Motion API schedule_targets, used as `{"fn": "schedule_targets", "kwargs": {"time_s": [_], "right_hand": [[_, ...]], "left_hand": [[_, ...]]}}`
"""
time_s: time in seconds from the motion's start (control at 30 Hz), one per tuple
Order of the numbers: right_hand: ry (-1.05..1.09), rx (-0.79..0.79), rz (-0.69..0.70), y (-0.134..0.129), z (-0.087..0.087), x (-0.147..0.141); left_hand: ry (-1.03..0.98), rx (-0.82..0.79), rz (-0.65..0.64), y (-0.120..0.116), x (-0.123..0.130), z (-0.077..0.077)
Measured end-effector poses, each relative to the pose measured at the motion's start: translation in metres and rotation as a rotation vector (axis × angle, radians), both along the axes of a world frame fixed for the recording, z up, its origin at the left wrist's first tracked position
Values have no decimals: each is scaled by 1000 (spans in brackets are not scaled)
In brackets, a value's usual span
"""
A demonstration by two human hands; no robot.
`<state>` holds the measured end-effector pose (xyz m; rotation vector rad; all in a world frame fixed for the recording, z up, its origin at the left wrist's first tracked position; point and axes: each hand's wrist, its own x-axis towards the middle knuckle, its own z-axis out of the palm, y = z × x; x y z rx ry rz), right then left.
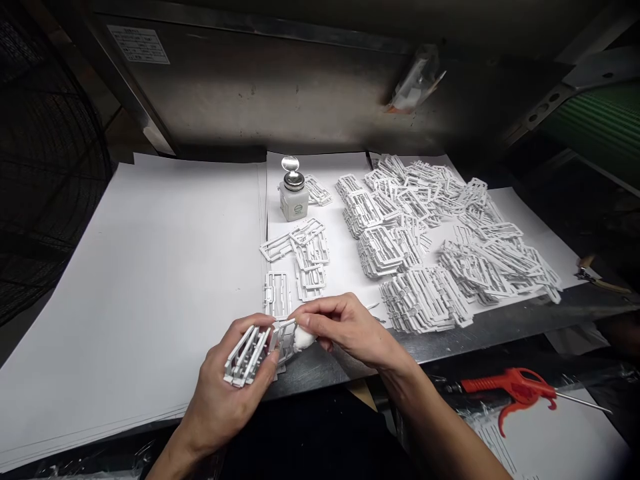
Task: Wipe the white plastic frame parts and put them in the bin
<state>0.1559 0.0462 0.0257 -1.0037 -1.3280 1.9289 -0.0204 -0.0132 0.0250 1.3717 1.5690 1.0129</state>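
Observation:
My left hand (227, 407) cradles a small bundle of white plastic frames (245, 357) in its fingers. Just to the right, my right hand (347, 327) pinches a wad of white cotton (304, 339) against a white frame (285, 337) at the bundle's edge. A single frame (278, 295) lies on the paper just beyond my hands. Past it is a loose stack of frames (310, 257). Much larger heaps of the same frames (400, 233) spread to the right. A pump-top solvent dispenser bottle (293, 198) stands at the far end of the paper, its metal lid raised.
Wide white paper sheets (150, 267) cover the left of the dark metal bench (320, 363). A red air blow gun (515, 390) lies lower right, and small cutters (597, 277) sit at the right edge. A metal panel (260, 80) rises behind, and a fan guard (50, 167) stands left.

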Motion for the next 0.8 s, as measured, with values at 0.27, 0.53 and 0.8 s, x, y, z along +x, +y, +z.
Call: {"fn": "schedule_targets", "kwargs": {"time_s": [0.27, 0.53, 0.8], "right_hand": [[-22, -72, 16, 0, -2, -2], [21, -134, 15, 1, -2, -2], [83, -177, 19, 2, -7, -1]], "left_hand": [[-168, -207, 32, 6, -3, 6], [-378, -356, 31, 9, -7, 4], [-585, -502, 124, 10, -4, 7]]}}
